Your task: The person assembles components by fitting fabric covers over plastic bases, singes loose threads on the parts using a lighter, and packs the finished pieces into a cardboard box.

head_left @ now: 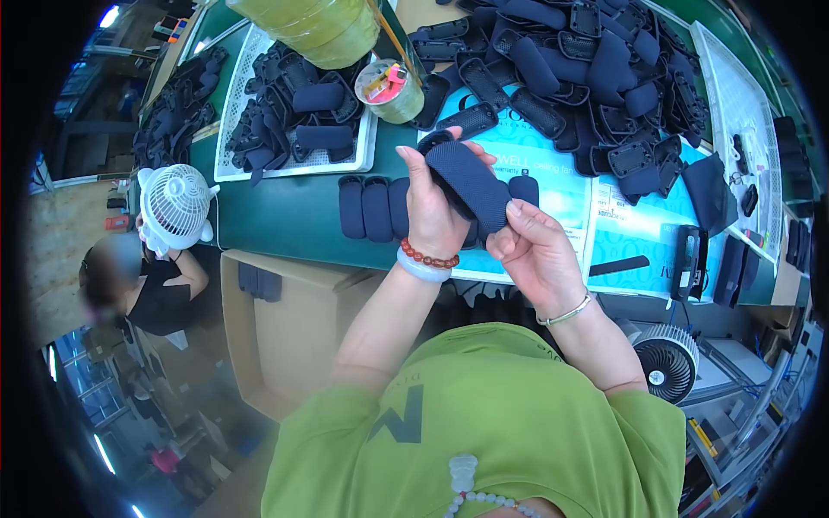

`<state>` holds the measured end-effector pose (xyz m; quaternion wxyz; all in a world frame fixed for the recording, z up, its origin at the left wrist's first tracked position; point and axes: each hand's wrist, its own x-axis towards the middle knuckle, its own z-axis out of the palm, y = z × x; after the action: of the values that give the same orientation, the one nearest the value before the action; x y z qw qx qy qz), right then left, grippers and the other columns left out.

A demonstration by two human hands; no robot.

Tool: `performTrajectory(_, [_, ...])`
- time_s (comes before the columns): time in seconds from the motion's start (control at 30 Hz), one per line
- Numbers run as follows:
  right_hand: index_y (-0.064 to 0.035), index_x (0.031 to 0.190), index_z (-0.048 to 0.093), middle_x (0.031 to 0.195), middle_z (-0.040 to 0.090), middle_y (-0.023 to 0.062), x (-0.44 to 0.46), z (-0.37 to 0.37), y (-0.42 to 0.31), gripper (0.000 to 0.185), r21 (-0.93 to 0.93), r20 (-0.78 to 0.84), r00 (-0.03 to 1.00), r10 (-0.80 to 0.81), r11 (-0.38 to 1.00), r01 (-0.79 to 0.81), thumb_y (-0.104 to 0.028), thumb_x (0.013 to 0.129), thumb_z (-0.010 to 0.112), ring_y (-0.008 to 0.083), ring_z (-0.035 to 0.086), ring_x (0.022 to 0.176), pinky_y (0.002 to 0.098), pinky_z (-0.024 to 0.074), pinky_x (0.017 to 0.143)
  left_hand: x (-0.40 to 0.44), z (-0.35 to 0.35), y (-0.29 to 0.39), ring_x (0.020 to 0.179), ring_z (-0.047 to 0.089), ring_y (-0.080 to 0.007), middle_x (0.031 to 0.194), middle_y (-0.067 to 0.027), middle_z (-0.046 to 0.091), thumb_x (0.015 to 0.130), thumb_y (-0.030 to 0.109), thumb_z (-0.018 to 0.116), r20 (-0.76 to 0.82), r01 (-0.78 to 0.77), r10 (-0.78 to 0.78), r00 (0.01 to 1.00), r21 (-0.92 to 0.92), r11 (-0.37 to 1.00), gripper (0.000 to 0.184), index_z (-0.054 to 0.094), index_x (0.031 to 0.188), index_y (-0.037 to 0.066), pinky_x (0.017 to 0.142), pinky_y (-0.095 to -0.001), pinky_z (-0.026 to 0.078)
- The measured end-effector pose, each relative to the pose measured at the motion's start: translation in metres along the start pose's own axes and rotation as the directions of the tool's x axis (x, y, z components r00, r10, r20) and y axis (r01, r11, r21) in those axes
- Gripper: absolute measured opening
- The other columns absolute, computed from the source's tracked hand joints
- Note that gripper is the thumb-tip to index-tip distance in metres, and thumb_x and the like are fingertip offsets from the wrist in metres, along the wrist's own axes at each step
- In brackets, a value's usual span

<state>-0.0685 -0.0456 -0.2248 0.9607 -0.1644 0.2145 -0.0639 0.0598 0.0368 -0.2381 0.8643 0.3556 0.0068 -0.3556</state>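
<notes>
A dark navy fabric-covered piece [471, 183] is held up over the front of the table. My left hand [432, 203] is wrapped round its left side, thumb up and fingertips showing behind it. The thumb and index finger of my right hand [540, 250] pinch its lower right edge. Behind and beside my hands, several similar navy pieces [376, 210] stand in a row on the green table [285, 207]. A blue printed sheet [553, 173] lies under part of the row.
A large pile of navy pieces [596, 78] covers the back. A white tray [367, 155] holds more, beside a cup [393, 99]. At left are a white fan [177, 207] and a person [155, 289]. An open cardboard box [259, 345] stands below the table edge.
</notes>
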Motion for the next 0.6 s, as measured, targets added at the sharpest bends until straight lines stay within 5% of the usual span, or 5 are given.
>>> performTrajectory(0.13, [0.0012,0.102,0.058,0.077,0.067,0.0095,0.000,-0.009,0.006,0.019,0.051,-0.028,0.999,-0.027,0.998,0.029,-0.018,0.100,0.056,0.0173,0.064,0.065,0.0286,0.0512,0.067,0.000,0.007,-0.005,0.095,0.062,-0.0276,0.101,-0.0123,0.061,0.093,0.074,0.026,0.095,-0.029,0.025,0.995,0.045,0.999,0.079,0.045,0.129,0.006,0.085,-0.0420,0.050])
performTrajectory(0.3, [0.0060,0.119,0.052,0.084,0.069,0.0125,-0.009,-0.008,-0.007,0.029,-0.299,-0.164,0.982,-0.097,0.953,0.045,-0.015,0.100,0.055,0.0223,0.070,0.074,0.0304,0.0527,0.069,0.001,0.004,-0.016,0.090,0.062,-0.0258,0.097,-0.0111,0.060,0.091,0.076,0.027,0.226,-0.036,0.009,0.974,0.117,0.992,0.082,0.042,0.131,0.006,0.083,-0.0414,0.051])
performTrajectory(0.37, [0.0067,0.131,0.043,0.091,0.069,0.0145,-0.007,-0.013,-0.009,0.038,-0.515,-0.143,0.982,-0.125,0.856,0.034,-0.012,0.099,0.052,0.0234,0.072,0.079,0.0308,0.0534,0.070,-0.007,0.014,-0.016,0.085,0.061,-0.0187,0.093,-0.0079,0.059,0.092,0.075,0.025,0.204,0.011,-0.042,0.978,0.147,0.989,0.082,0.042,0.132,0.005,0.078,-0.0328,0.052])
performTrajectory(0.43, [0.0053,0.132,0.043,0.095,0.068,0.0164,-0.007,-0.024,-0.002,0.038,-0.607,-0.142,0.976,-0.166,0.793,0.047,-0.012,0.099,0.052,0.0228,0.071,0.080,0.0309,0.0536,0.070,-0.016,0.017,-0.020,0.082,0.060,-0.0139,0.091,-0.0058,0.059,0.095,0.072,0.022,0.243,-0.086,-0.021,0.970,0.417,0.905,0.081,0.044,0.130,0.002,0.075,-0.0269,0.050])
performTrajectory(0.6, [0.0006,0.121,0.058,0.098,0.062,0.0015,-0.021,-0.043,-0.003,0.030,-0.643,-0.030,0.994,-0.105,0.763,0.061,-0.013,0.095,0.062,0.0099,0.061,0.080,0.0257,0.0502,0.068,-0.024,-0.003,-0.039,0.082,0.062,-0.0139,0.090,-0.0056,0.064,0.103,0.059,0.021,0.160,0.165,-0.231,0.960,0.346,0.924,0.073,0.055,0.121,-0.002,0.077,-0.0271,0.050])
